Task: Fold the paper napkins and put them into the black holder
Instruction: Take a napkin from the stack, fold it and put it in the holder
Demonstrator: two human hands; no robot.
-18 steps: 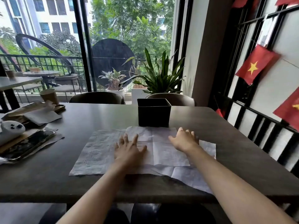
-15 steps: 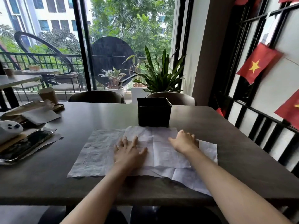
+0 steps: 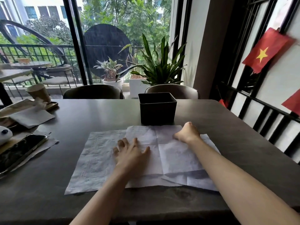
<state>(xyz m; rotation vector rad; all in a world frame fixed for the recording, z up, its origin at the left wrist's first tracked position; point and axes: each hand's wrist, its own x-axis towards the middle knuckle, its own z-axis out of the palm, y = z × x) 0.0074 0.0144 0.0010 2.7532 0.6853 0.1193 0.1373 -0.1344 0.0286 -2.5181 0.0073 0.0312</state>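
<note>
Several white paper napkins lie unfolded and overlapping on the dark table [image 3: 235, 143]. One napkin [image 3: 94, 159] lies to the left, and a creased one [image 3: 175, 156] lies on top in the middle. The empty black holder [image 3: 157, 111] stands just behind them. My left hand [image 3: 129, 153] rests palm down on the middle napkin with its fingers apart and slightly raised. My right hand [image 3: 188, 133] sits near that napkin's far right corner, fingers curled down onto the paper. The napkin itself still lies flat.
At the left are a phone [image 3: 21, 151] on a tray, a white plush toy [image 3: 4, 135], a folded napkin [image 3: 32, 117] and a paper cup [image 3: 39, 93]. Two chairs [image 3: 92, 91] stand across the table. Red flags [image 3: 266, 51] hang on the right wall.
My right hand's fingers have curled in at the napkin's far right corner. The fingers of my left hand have lifted a little off the paper. The napkins have stayed in place.
</note>
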